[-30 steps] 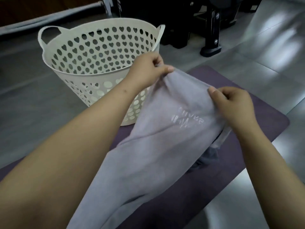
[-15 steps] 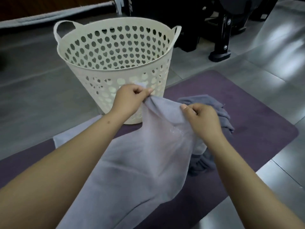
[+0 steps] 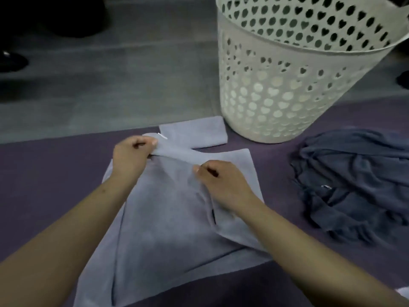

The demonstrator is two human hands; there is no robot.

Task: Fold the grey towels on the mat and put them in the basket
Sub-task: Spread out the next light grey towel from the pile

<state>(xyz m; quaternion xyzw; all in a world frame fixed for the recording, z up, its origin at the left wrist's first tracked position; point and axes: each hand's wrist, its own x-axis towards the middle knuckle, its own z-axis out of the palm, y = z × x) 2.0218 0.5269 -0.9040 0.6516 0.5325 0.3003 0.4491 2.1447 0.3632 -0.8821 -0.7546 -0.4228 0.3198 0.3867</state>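
A light grey towel point(image 3: 168, 235) lies spread on the purple mat point(image 3: 44, 173), partly doubled over. My left hand point(image 3: 130, 158) pinches its far edge near a corner with a small white tag. My right hand point(image 3: 221, 185) pinches the same edge a little to the right, lifted slightly off the layer beneath. A second light grey piece point(image 3: 199, 131) lies flat just beyond, by the basket. The cream basket point(image 3: 287, 85) with heart-shaped holes stands upright at the upper right. A dark grey towel point(image 3: 358, 185) lies crumpled on the mat to the right.
Grey floor point(image 3: 110, 85) stretches beyond the mat's far edge. Dark shapes sit at the top left corner. Bare mat shows to the left of the towel and along the near edge.
The view has swung left and down. Both hands have lowered the light towel from in front of the basket onto the mat, still pinching its edge.
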